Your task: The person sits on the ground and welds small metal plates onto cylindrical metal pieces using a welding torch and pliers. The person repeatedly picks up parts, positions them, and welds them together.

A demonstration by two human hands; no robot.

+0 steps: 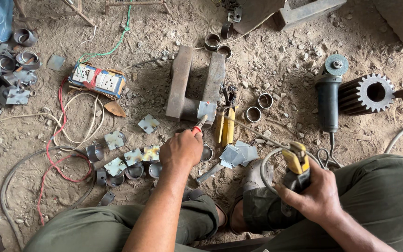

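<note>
My left hand [181, 149] is closed around red-handled pliers [199, 124], whose jaws pinch a small square steel plate [206, 110] against the front of a rusty U-shaped steel block [180, 81]. My right hand [314, 191] grips a yellow-and-black welding electrode holder [297, 162] above my right knee; its thin rod [253, 130] reaches left toward the plate. A short metal ring [206, 153] lies just right of my left hand.
Several square plates and welded ring pieces [127, 161] lie left of my hand; loose plates [239, 153] lie between my hands. An angle grinder [328, 93], a gear [367, 94], a socket board [97, 80] with red and white cables, and yellow clamps [225, 127] crowd the dirt floor.
</note>
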